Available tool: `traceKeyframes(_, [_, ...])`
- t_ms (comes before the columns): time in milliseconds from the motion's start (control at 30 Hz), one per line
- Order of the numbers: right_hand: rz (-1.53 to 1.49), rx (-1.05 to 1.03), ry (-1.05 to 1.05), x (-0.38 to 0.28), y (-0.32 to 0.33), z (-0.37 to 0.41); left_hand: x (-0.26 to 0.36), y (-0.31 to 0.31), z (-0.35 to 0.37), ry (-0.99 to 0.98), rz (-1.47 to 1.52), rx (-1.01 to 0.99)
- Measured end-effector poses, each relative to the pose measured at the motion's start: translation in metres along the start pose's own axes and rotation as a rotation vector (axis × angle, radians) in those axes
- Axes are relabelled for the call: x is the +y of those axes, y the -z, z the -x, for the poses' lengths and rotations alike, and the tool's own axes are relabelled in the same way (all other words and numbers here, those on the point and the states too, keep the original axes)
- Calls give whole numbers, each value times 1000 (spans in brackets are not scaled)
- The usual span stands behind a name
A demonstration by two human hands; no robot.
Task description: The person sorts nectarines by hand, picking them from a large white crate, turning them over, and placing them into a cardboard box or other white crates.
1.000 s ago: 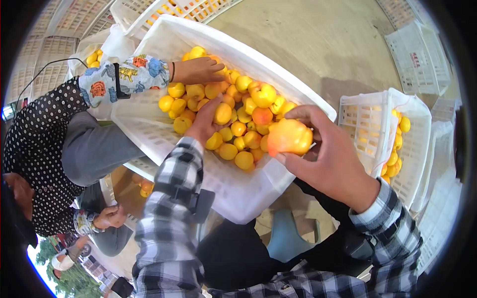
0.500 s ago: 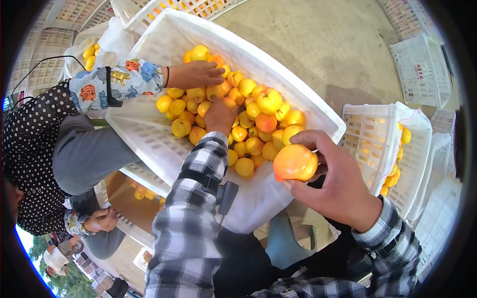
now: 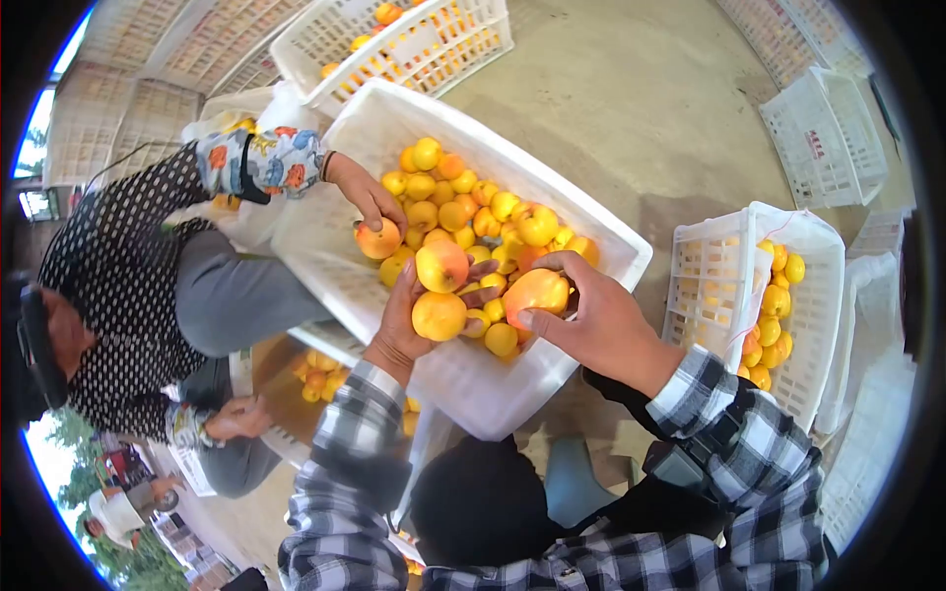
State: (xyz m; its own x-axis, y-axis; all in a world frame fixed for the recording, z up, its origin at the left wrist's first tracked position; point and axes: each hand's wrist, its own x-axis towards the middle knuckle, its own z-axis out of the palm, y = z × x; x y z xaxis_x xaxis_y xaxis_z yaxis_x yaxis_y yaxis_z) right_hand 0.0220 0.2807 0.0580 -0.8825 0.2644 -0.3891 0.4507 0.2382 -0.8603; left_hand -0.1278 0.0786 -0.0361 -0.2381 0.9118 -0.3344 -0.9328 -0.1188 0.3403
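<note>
1. Right now the left hand [image 3: 399, 330] reaches over the near edge of the big crate [image 3: 325, 231], its fingers spread wide and curled round two fruits stacked one above the other.
2. The bottom fruit [image 3: 439, 315], yellow-orange, sits against the palm. The top fruit [image 3: 442, 266] touches it and is steadied by the fingertips, its redder side turned up.
3. The right hand [image 3: 601, 330] is closed round a blushed fruit [image 3: 537, 293], thumb under it and fingers arched over it, just beside the left hand's fingertips and above the crate's near edge.
4. All three fruits are close to round, so no long axis shows, and the stem ends cannot be made out to tell which way they point.
5. The heap of fruit [image 3: 473, 212] lies in the big crate, under and beyond both hands.
6. A co-worker's hand [image 3: 360, 192], in a patterned sleeve, grips another fruit [image 3: 378, 239] at the heap's left side.
7. A side crate [image 3: 714, 266] holding fruit stands to the right on the concrete floor [image 3: 631, 108], and a far crate [image 3: 434, 44] sits beyond the big one.
</note>
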Motion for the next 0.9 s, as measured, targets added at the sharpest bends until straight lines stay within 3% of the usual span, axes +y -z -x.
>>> traceKeyframes(133, [1, -15, 163, -7, -22, 13, -30, -24, 40, -32, 424, -40])
traceKeyframes(333, [215, -39, 427, -22, -46, 26, -61, -43, 82, -134, 546, -115])
traceKeyframes(400, [241, -3, 536, -24, -54, 28, -72, -56, 96, -202, 677, -53])
traceKeyframes(467, [204, -6, 651, -15, -32, 29, -92, -86, 85, -257, 653, -83])
traceKeyframes(567, [59, -33, 603, -20, -41, 31, -96, -91, 99, -394, 635, 39])
traceKeyframes(733, [-125, -177, 552, -26, -31, 31, -103, -122, 105, -559, 654, 42])
traceKeyframes(867, [-47, -263, 640, -43, -32, 43, -118, -120, 120, -682, 399, 221])
traceKeyframes(900, [5, -288, 731, -40, -27, 42, -124, -124, 115, -714, 214, 381])
